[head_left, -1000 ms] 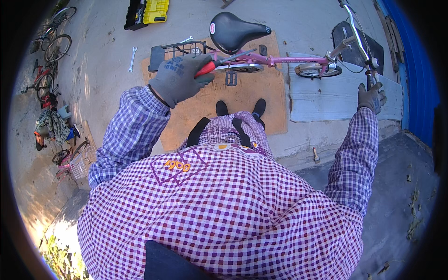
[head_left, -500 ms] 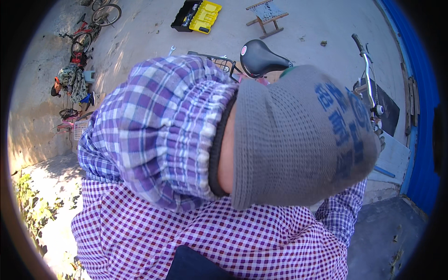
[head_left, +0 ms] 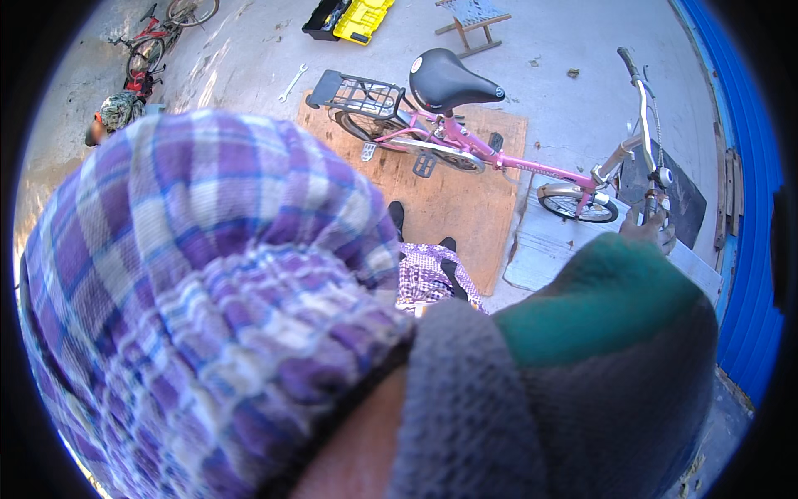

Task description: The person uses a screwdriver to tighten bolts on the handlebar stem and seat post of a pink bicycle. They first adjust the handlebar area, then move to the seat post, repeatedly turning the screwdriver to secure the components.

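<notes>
Very close to the camera, my left hand crosses the lower half in a grey knit glove with a green-coated part. Its plaid sleeve is gathered at the wrist, and the fingers cannot be made out. Beyond it, my right hand is closed round the near handlebar grip of a pink bicycle; its forearm is hidden behind the left glove. The bicycle stands upright with a black saddle, a rear rack and a silver bell.
Under the bicycle lie a wooden board and a pale panel. A wrench is on the concrete. Farther off are a yellow-and-black toolbox and a folding stool. A blue wall borders the right; another bicycle stands far left.
My left arm has come nearer the camera and lower, its glove turning to show green. The view has shifted, uncovering the bicycle, the board and my right hand at the handlebar.
</notes>
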The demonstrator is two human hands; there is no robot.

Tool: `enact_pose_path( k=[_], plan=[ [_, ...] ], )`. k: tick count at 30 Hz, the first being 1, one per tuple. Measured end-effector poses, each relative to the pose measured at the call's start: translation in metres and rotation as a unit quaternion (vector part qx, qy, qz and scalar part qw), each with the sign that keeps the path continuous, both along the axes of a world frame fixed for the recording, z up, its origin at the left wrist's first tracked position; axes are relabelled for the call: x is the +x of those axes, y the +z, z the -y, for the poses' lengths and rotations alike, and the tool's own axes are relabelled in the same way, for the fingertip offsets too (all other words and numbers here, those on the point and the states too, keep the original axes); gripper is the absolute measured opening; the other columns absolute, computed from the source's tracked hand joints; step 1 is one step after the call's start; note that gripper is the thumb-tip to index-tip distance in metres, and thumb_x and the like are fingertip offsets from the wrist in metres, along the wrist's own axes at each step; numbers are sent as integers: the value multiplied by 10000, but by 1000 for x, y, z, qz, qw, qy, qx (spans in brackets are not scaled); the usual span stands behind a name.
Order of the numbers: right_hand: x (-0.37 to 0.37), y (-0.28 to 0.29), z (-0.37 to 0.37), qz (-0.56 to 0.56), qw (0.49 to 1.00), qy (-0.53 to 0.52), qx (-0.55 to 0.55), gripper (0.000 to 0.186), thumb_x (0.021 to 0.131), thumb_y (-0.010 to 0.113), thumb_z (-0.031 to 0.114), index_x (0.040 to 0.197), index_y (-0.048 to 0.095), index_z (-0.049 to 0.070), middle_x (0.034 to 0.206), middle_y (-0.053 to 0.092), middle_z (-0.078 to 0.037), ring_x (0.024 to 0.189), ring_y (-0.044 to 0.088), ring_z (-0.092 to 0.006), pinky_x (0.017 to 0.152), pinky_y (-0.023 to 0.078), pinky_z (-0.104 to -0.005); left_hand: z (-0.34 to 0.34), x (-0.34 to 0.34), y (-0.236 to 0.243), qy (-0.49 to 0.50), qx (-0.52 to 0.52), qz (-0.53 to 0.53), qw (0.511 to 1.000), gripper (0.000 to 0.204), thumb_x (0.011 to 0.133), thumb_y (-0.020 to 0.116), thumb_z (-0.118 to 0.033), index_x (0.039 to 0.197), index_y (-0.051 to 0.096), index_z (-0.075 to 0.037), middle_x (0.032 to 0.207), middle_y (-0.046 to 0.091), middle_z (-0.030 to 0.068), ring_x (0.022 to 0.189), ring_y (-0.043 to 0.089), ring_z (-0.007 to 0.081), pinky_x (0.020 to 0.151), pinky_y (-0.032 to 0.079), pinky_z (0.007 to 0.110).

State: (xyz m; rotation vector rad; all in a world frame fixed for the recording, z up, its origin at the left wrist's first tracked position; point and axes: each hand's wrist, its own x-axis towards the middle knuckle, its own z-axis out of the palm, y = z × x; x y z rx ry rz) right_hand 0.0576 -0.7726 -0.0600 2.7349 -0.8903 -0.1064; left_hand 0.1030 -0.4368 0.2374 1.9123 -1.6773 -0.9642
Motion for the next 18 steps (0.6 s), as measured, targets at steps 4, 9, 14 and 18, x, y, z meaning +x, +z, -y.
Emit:
enact_pose_path(
  k=[4,9,14,18],
  plan=[
    [-2,3,-5,0,1000,-4,23,648,930,717,505,1479,500,239,1581,399,-227,1519,308,-429,1173,374,-579,0,-11,5,3,-14,12,1000,424,924,771,-251,1292,672,-65,1022,737,129,845,717,217,770,592,375],
    [2,1,-4,48,997,50,27,651,924,714,531,1455,531,200,1540,443,-237,1494,341,-432,1163,372,-569,-7,-16,17,26,-14,8,1000,447,905,792,-249,1291,680,-55,1013,739,132,822,712,205,758,589,370],
    [2,-10,1,86,994,59,31,605,932,678,548,1402,587,178,1472,491,-293,1448,397,-469,1139,394,-577,-32,-5,-2,90,-30,27,995,469,887,813,-248,1290,687,-45,1004,741,136,799,706,192,745,586,366],
    [0,-8,-2,78,994,56,48,543,920,713,494,1364,602,202,1499,468,-293,1471,369,-479,1129,407,-582,-84,6,-47,321,13,32,946,487,872,830,-246,1290,693,-37,997,742,139,781,701,183,735,584,362]
  ],
)
